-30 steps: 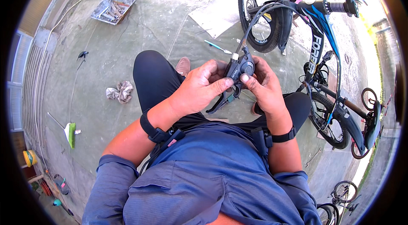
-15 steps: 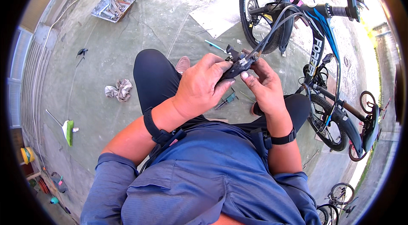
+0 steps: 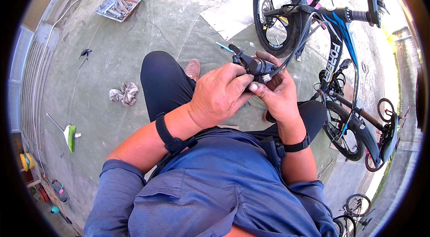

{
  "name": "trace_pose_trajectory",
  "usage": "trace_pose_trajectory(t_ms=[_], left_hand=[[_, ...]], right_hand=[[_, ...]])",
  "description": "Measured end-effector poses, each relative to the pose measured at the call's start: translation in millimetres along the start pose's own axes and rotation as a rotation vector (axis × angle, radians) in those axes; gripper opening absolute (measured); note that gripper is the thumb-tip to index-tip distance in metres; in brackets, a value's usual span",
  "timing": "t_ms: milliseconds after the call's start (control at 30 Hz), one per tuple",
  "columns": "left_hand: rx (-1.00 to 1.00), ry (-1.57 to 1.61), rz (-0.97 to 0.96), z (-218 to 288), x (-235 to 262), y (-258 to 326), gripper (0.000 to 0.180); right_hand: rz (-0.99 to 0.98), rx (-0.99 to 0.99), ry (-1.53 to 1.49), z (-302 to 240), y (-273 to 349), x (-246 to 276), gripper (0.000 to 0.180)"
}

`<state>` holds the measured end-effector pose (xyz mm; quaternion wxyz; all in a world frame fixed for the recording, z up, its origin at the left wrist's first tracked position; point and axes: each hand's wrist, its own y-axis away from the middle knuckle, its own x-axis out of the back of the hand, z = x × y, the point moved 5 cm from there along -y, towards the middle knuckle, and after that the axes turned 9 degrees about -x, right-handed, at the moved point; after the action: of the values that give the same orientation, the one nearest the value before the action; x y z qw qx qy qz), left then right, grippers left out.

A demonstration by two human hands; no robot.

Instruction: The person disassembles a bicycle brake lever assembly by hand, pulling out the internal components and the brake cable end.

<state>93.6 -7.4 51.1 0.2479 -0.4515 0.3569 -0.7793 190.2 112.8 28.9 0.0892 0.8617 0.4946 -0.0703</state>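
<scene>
Mid-adjustment: left hand (image 3: 219,98) and right hand (image 3: 277,96) both grasp black brake lever (image 3: 251,63) with cable (image 3: 298,42) attached; next needs fine fingertip turning.

Outdoor repair yard: bicycle (image 3: 340,58), tool tray (image 3: 120,4) (concrete).

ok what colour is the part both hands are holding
Black, with a small silver fitting at one end; the brake lever part shows best in the head view.
</scene>
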Motion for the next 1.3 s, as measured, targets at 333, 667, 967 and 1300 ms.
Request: trace_pose_trajectory(t_ms=[333, 667, 967, 1300], left_hand=[[-0.023, 0.117, 0.041, -5.2, 6.3, 1.8, 0.041], [0.108, -0.014, 0.098, -21.4, 27.2, 0.4, 0.029], [0.041, -0.002, 0.011, -26.0, 28.3, -10.4, 0.028], [0.046, 0.06, 0.055, -26.2, 29.3, -9.4, 0.028]], right_hand=[[-0.068, 0.008, -0.07, -2.3, 0.0, 1.3, 0.069], [-0.086, -0.039, -0.115, -4.0, 3.2, 4.1, 0.071], [-0.082, -0.071, -0.129, -8.3, 4.9, 4.9, 0.072], [-0.114, -0.096, -0.228, -10.0, 5.7, 4.1, 0.072]])
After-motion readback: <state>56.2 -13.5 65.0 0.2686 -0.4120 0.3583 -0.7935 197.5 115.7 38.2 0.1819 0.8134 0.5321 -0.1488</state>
